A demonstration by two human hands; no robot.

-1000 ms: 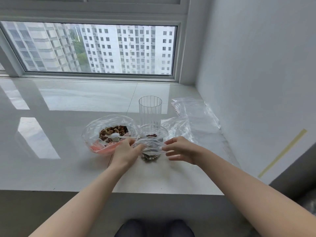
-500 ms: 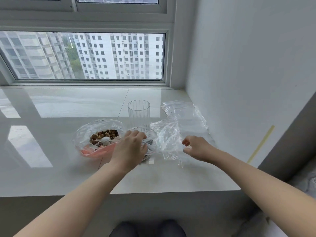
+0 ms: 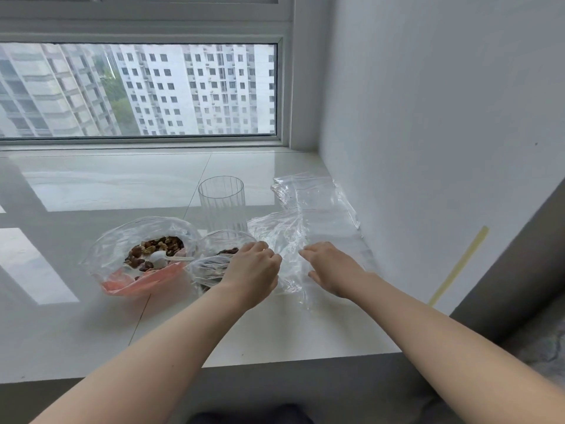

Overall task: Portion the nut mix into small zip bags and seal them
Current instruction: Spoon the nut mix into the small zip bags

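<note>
Two hands: both are working low over the white sill (image 3: 275, 338), close together.
Left hand (image 3: 255, 270): fingers are curling down, gripping the small filled zip bag (image 3: 208, 270) just left of it.
Right hand (image 3: 333, 267): fingers are lying fairly straight, resting on the crumpled empty bags (image 3: 318, 215) by the wall.
Nut mix (image 3: 156, 249): sitting in the big open bag (image 3: 143, 240) with a white spoon (image 3: 162, 258), left of the hands.
Clear cup (image 3: 221, 200): standing upright behind the hands.
</note>
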